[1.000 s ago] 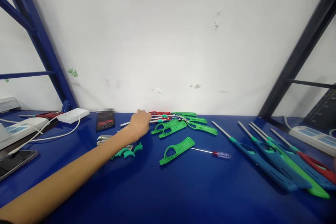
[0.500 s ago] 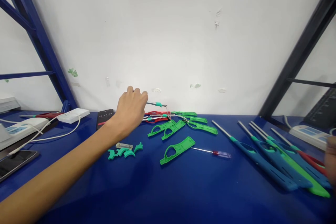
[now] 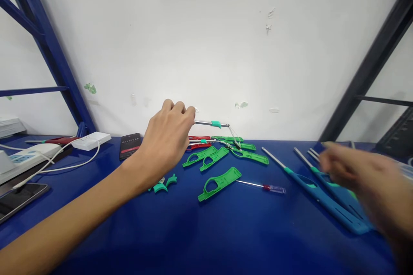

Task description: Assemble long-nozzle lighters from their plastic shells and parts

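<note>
The left hand [image 3: 169, 135] is clamped on a metal rod [image 3: 206, 123], raised above the table [image 3: 245, 232] near the wall [image 3: 206, 51]. Well apart from it, the right hand [image 3: 364, 176] is blurred; its grip I cannot tell. The phone [image 3: 130, 145] behind the left forearm shows "02:27:06", slightly blurred.

A white, scuffed wall [image 3: 206, 51] rises behind a blue counter [image 3: 245, 232], between slanted metal posts, perhaps shelving [image 3: 364, 64].

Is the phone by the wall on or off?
On. The smartphone shows pale numbers and a red bar on its dark screen.
</note>
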Motion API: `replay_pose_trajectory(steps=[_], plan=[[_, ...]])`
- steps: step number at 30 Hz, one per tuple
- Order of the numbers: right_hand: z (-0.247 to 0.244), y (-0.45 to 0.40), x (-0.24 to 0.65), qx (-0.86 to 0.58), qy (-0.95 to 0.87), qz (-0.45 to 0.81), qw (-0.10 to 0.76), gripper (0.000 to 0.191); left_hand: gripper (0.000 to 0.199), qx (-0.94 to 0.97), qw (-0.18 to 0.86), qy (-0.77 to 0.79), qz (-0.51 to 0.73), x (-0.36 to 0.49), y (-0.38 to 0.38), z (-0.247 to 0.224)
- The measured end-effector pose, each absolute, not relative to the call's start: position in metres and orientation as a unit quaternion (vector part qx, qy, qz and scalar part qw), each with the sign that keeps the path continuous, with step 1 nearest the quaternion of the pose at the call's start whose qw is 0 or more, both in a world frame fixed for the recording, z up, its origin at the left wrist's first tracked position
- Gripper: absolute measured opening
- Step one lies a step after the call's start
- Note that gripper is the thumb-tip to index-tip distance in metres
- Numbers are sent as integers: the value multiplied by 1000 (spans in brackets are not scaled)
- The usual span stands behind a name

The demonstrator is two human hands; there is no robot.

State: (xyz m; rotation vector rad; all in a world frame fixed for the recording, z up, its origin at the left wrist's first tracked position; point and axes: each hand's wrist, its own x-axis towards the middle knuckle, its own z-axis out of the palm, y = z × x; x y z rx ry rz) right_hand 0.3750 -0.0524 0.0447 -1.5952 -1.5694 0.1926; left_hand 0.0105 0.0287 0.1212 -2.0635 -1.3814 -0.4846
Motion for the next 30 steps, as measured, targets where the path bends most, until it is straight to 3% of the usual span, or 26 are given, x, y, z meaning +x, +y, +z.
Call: replay_pose_trajectory(steps=[4,7,15,21,25,30], plan=[[29,-52,343,-617,-718,229,227,49,21,-775,323,-506,-196,10,26,120],[17,-44,331,-598,-736,281,145,49,19,-776,326,-498,-208,10,26,120],[14,-32,331,-650,-722,176,160,56,23,-775,328,-498,-212,8,28,120],[24,-31,320,-654,-705,156,224,66,22,-789,300,-489,-220,9,23,121],[27,-32,311,-638,-715,151,241,60,22,-798,278,-488,-218,13,20,122],[17,-35,289,-570,-781,164,198,49,19,-799,280,-481,-226,15,17,123]])
